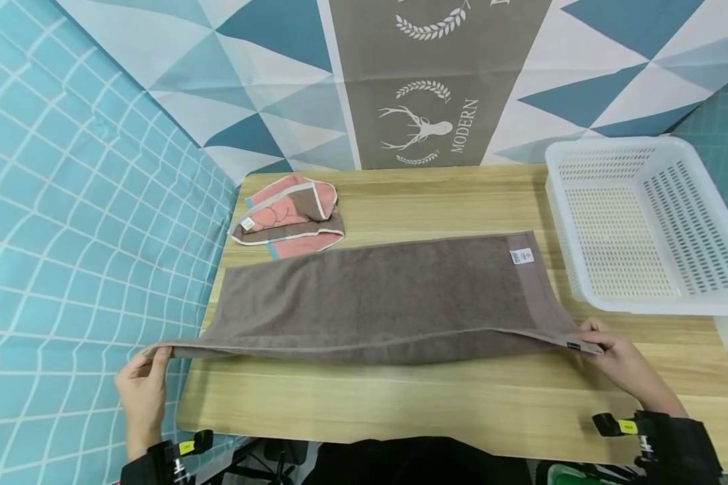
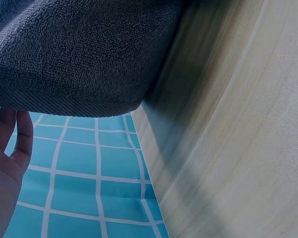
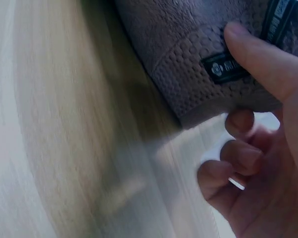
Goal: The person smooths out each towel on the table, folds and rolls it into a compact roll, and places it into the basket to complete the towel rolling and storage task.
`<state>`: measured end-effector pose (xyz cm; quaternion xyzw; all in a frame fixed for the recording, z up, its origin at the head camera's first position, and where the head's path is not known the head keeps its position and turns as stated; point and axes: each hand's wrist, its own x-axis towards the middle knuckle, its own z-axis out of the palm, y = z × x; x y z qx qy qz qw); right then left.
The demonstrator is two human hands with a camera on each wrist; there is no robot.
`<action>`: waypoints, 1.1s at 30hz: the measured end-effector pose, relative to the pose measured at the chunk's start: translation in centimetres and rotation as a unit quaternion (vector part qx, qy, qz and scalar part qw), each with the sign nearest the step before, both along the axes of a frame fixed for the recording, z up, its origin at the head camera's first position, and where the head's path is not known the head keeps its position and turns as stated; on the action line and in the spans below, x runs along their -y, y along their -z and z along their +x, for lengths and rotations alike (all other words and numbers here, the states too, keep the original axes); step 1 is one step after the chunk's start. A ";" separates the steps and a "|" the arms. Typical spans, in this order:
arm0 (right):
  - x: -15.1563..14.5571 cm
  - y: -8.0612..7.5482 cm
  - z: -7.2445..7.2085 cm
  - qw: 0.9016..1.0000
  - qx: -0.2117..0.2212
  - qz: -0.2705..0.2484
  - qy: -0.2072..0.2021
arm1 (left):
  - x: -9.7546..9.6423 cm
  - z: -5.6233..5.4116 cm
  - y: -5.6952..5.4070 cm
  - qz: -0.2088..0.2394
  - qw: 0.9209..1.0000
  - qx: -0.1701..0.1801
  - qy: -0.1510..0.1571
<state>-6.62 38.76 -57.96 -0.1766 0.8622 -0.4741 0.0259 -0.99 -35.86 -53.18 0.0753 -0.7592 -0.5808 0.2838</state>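
A long grey-brown towel [image 1: 370, 289] lies across the wooden table, its near edge lifted and stretched between both hands. My left hand [image 1: 142, 387] pinches the near left corner, past the table's left edge. At the other end my right hand [image 1: 615, 353] pinches the near right corner. In the right wrist view the thumb presses on the towel [image 3: 188, 69] beside a small black label [image 3: 223, 67], the other fingers curled below. The left wrist view has the towel [image 2: 84, 54] hanging over part of the left hand [image 2: 10, 153]. A white tag [image 1: 522, 256] sits at the far right corner.
A folded pink and brown cloth [image 1: 291, 212] lies at the table's back left, close to the towel's far edge. The white plastic basket [image 1: 561, 222] stands at the back right. Blue checked sheeting [image 1: 85, 222] borders the wooden table [image 1: 364, 404] on the left.
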 end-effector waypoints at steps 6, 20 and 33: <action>0.7 -0.3 -0.3 0.991 -0.097 0.086 0.020 | 0.2 0.2 0.3 0.023 1.000 -0.007 -0.013; 2.2 -0.9 -1.2 0.984 0.036 0.154 0.081 | 1.2 0.1 1.5 0.006 0.996 0.024 -0.081; 5.3 -0.8 -4.2 0.968 0.032 0.165 0.188 | 0.8 -2.7 1.7 -0.014 0.998 0.023 -0.061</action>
